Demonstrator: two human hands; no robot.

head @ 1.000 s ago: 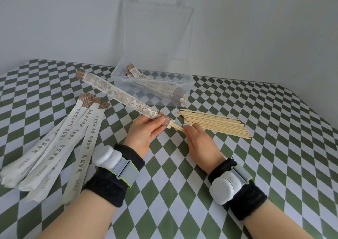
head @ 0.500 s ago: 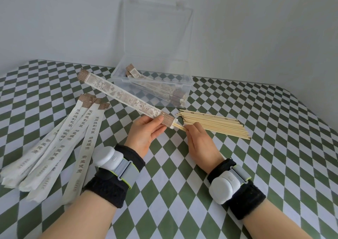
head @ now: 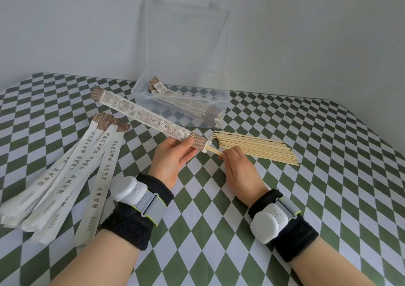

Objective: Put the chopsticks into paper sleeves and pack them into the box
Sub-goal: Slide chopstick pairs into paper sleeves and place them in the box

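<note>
Chopsticks [head: 258, 149] lie loose in a heap on the checked table [head: 328, 176], just right of the hands. At the far middle of the table the clear box [head: 140, 79] stands open, lid upright. Left of the hands, a fan of empty sleeves [head: 72, 176] lies flat, well apart from the box. A few filled sleeves [head: 188, 103] rest slantwise inside the box.

The step in hand is sleeving. One pair [head: 215, 152] is partway into a paper sleeve [head: 140, 114], with only short ends showing at its near mouth. I judge this insertion nearly done and the whole task far from it. The next move calls for a push along the sleeve's own line until the pair is seated, keeping the paper straight so the mouth does not crumple. After that the filled sleeve has to go over to the box.

The left hand [head: 173, 160] holds the sleeve lifted off the table, slanting away to the far left. Its thumb presses on top of the patterned near end and its fingers curl beneath, clamping the paper. The right hand [head: 241, 167] sits just beside it, back upward and fingers curled in, with the fingertips pinching the pair's protruding ends. The two hands are near each other but do not touch.
</note>
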